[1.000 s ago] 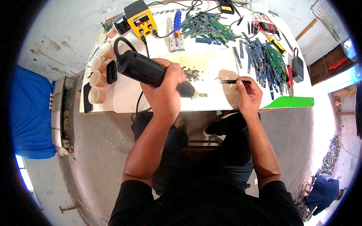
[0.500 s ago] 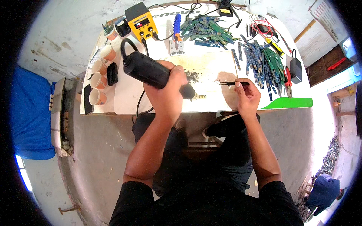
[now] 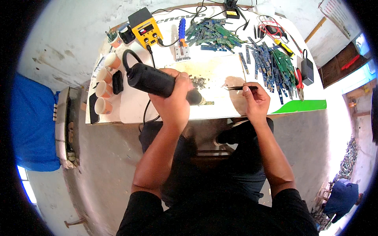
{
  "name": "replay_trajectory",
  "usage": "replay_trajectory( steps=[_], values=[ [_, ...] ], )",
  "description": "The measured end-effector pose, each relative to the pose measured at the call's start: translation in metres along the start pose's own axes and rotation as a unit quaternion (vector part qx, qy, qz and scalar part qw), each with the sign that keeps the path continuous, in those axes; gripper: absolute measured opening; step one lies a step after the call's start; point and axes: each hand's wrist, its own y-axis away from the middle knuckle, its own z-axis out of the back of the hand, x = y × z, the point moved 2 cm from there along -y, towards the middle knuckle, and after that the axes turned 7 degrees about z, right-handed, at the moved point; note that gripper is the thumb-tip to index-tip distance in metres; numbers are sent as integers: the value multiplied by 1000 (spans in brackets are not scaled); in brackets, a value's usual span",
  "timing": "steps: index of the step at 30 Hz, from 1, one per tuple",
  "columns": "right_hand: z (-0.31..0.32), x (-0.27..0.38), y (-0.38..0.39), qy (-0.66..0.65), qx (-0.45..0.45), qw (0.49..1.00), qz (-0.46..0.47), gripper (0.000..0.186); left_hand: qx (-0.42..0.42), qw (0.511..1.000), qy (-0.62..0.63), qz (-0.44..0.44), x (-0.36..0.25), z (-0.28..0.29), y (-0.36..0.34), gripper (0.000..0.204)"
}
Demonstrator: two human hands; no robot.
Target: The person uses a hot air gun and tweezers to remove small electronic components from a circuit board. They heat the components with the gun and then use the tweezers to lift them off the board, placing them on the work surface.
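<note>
My left hand (image 3: 173, 100) is wrapped round the handle of a black hot air gun (image 3: 151, 80), whose cable loops up from its rear. The gun's dark nozzle end (image 3: 193, 96) hangs over a small circuit board strip (image 3: 208, 103) near the table's front edge; the nozzle hides part of that strip. Just beyond lies a scatter of tiny dark chips (image 3: 200, 82). In my right hand (image 3: 256, 102) a pair of black tweezers (image 3: 237, 88) is pinched, the tips pointing left toward the strip but apart from it. Whether the tips hold anything is too small to tell.
A yellow soldering station (image 3: 146, 29) stands at the back left, above a row of paper cups (image 3: 104, 89). Heaps of green and blue board strips (image 3: 214, 33) lie at the back and right. Pliers (image 3: 300, 82) and a black adapter (image 3: 307, 72) sit at the right edge.
The whole view has shifted slightly. My left hand keeps the hot air gun over the strip, and my right hand with the tweezers stays in nearly the same place.
</note>
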Motion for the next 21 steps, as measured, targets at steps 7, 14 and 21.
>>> replay_trajectory(
  steps=[7,14,21],
  values=[
    [-1,1,0,-4,-4,1000,-1,11,-22,1000,20,-8,-6,6,-2,11],
    [0,1,0,10,-1,1000,1,10,51,996,70,-18,-13,12,-6,19],
    [3,-1,0,-14,1,1000,-15,10,78,990,93,-68,-15,16,-11,63]
  ],
)
